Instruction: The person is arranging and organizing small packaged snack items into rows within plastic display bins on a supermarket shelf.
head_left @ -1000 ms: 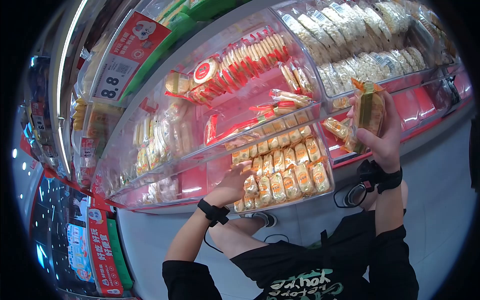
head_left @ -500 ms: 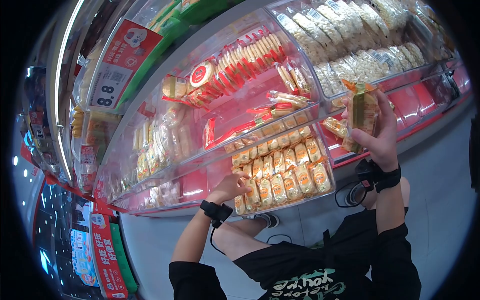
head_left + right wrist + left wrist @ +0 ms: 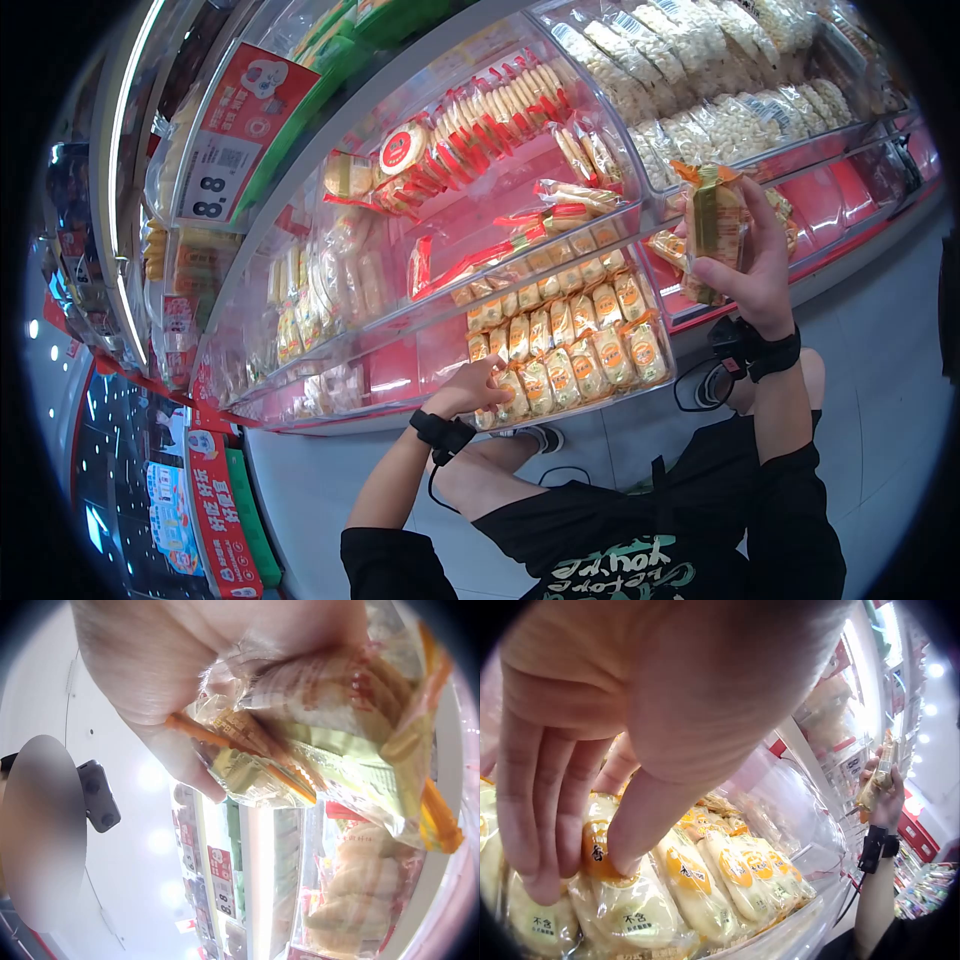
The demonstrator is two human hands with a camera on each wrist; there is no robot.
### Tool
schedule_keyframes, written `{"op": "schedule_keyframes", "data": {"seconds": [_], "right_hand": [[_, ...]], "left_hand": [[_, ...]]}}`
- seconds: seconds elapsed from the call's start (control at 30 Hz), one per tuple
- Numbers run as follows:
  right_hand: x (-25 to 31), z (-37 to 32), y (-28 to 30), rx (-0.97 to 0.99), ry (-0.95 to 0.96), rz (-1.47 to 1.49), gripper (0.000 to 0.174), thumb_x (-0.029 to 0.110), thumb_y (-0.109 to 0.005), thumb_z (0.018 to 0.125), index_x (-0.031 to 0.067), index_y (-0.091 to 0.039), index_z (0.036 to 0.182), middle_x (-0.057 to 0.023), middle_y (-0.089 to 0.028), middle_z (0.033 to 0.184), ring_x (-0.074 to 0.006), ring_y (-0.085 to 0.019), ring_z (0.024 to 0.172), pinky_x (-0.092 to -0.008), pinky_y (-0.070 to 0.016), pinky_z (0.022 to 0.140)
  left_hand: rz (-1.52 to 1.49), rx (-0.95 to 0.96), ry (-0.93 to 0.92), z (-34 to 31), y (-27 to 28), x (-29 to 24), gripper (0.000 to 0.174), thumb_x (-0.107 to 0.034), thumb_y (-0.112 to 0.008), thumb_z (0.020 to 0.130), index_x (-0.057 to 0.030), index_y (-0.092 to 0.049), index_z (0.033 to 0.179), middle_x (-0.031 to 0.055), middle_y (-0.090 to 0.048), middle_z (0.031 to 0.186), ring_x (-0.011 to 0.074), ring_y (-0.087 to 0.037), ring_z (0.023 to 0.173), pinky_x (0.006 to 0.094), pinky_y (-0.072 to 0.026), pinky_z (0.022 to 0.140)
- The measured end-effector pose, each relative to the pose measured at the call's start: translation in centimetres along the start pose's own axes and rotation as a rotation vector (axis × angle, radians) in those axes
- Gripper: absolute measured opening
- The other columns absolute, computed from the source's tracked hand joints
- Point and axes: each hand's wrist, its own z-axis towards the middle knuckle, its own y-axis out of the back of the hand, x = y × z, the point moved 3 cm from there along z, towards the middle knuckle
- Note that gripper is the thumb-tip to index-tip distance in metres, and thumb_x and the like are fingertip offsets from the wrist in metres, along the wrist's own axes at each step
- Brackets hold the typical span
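Note:
My left hand (image 3: pixel 467 389) is at the left end of the lower clear bin, among rows of wrapped snacks (image 3: pixel 572 376) with orange labels. In the left wrist view, the thumb and fingers of that hand (image 3: pixel 592 795) pinch one wrapped snack (image 3: pixel 634 915) by its top part. My right hand (image 3: pixel 765 265) is raised over the shelf edge, gripping wrapped snacks (image 3: pixel 716 225) with orange ends. The right wrist view shows at least two packets (image 3: pixel 337 742) against the palm of the hand (image 3: pixel 165 682), their far sides hidden.
An upper clear bin holds red-edged round crackers (image 3: pixel 480 135). White puffed cakes (image 3: pixel 740 125) fill the bin at the upper right. A clear bin wall (image 3: pixel 400 325) runs above the lower bin. Left stands a price sign (image 3: pixel 225 150); grey floor (image 3: pixel 600 450) lies below.
My left hand has come down from above the lower bin onto the snacks at its left end, its fingers closing on one. The right hand has shifted slightly left with its packets.

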Motion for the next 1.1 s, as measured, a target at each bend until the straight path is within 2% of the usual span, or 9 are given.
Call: {"op": "schedule_keyframes", "data": {"seconds": [0.27, 0.57, 0.67, 0.77, 0.8, 0.93, 1.03, 1.07, 1.1], "right_hand": [[-0.4, -0.1, 0.0, 0.004, 0.017, -0.009, 0.075, -0.003, -0.071, 0.069, 0.0022, -0.034, 0.135, -0.0093, -0.053, 0.116, -0.0167, -0.057, 0.105, -0.029, -0.0483, 0.087], [-0.3, -0.3, -0.2, -0.003, -0.014, 0.023, 0.076, -0.003, -0.072, 0.069, 0.0027, -0.035, 0.135, -0.0085, -0.052, 0.117, -0.0161, -0.056, 0.107, -0.0286, -0.048, 0.089], [0.0, -0.3, -0.5, -0.011, -0.03, 0.031, 0.075, -0.002, -0.072, 0.07, 0.0037, -0.035, 0.135, -0.0083, -0.052, 0.116, -0.0152, -0.055, 0.107, -0.0286, -0.0472, 0.089], [0.7, 0.0, -1.2, 0.005, -0.054, -0.014, 0.076, 0.002, -0.072, 0.07, 0.006, -0.036, 0.136, -0.0073, -0.052, 0.113, -0.0136, -0.053, 0.103, -0.0279, -0.0447, 0.089], [1.0, 0.2, -1.6, 0.026, -0.045, -0.043, 0.076, 0.003, -0.072, 0.07, 0.0069, -0.036, 0.136, -0.0067, -0.052, 0.111, -0.013, -0.053, 0.101, -0.0275, -0.0434, 0.089], [1.5, 0.2, -2.6, 0.143, 0.051, -0.283, 0.079, 0.008, -0.074, 0.068, 0.0088, -0.036, 0.137, -0.0051, -0.053, 0.105, -0.0128, -0.05, 0.094, -0.026, -0.0383, 0.087], [1.8, -0.6, -4.3, 0.22, 0.139, -0.46, 0.078, 0.007, -0.073, 0.068, 0.0087, -0.037, 0.137, -0.0066, -0.054, 0.105, -0.0165, -0.054, 0.091, -0.0276, -0.0426, 0.082], [1.7, -1.1, -5.2, 0.26, 0.171, -0.523, 0.078, 0.007, -0.073, 0.068, 0.0075, -0.038, 0.137, -0.0067, -0.054, 0.107, -0.0171, -0.054, 0.092, -0.0279, -0.0435, 0.082], [1.7, -1.5, -5.9, 0.298, 0.203, -0.587, 0.077, 0.007, -0.073, 0.068, 0.0063, -0.038, 0.137, -0.0068, -0.054, 0.108, -0.0178, -0.055, 0.092, -0.0283, -0.0444, 0.081]], "left_hand": [[0.023, -0.03, -0.079, 0.0, -0.6, -0.6, 0.052, -0.017, -0.069, 0.08, 0.0011, -0.047, 0.124, 0.0082, -0.063, 0.073, 0.0132, -0.063, 0.064, 0.0243, -0.0491, 0.056], [0.132, -0.024, -0.068, -0.5, 0.1, 0.3, 0.071, -0.03, -0.07, 0.08, -0.0054, -0.036, 0.138, 0.0105, -0.064, 0.086, 0.0166, -0.062, 0.082, 0.0297, -0.0481, 0.072], [0.174, -0.078, -0.028, -1.3, 0.5, -0.3, 0.075, -0.034, -0.069, 0.08, -0.0068, -0.034, 0.14, 0.0122, -0.064, 0.09, 0.0183, -0.062, 0.08, 0.0305, -0.0487, 0.071], [0.334, -0.238, -0.037, -2.4, 1.0, -1.9, 0.074, -0.037, -0.069, 0.08, -0.005, -0.036, 0.138, 0.014, -0.064, 0.092, 0.0199, -0.063, 0.08, 0.032, -0.0492, 0.07], [0.381, -0.368, -0.16, -2.8, 1.0, -2.3, 0.067, -0.032, -0.067, 0.081, -0.0028, -0.039, 0.135, 0.0146, -0.064, 0.092, 0.0211, -0.063, 0.08, 0.0321, -0.0495, 0.069], [0.148, -0.423, -0.482, -5.9, 1.0, -9.5, 0.05, -0.02, -0.062, 0.085, -0.0012, -0.045, 0.129, 0.0114, -0.063, 0.089, 0.0162, -0.061, 0.079, 0.0265, -0.0472, 0.067], [-0.142, -0.386, -0.633, -7.2, 0.1, -12.7, 0.049, -0.019, -0.062, 0.086, -0.0017, -0.044, 0.128, 0.0093, -0.063, 0.092, 0.014, -0.06, 0.081, 0.0255, -0.0455, 0.066], [-0.266, -0.35, -0.677, -7.2, -0.3, -13.1, 0.052, -0.021, -0.061, 0.087, -0.003, -0.039, 0.131, 0.0098, -0.061, 0.1, 0.0146, -0.059, 0.082, 0.0251, -0.0445, 0.065], [-0.399, -0.339, -0.728, -7.2, -0.7, -13.6, 0.055, -0.02, -0.064, 0.085, -0.0033, -0.038, 0.132, 0.0087, -0.06, 0.098, 0.014, -0.059, 0.081, 0.0244, -0.0445, 0.065]]}}
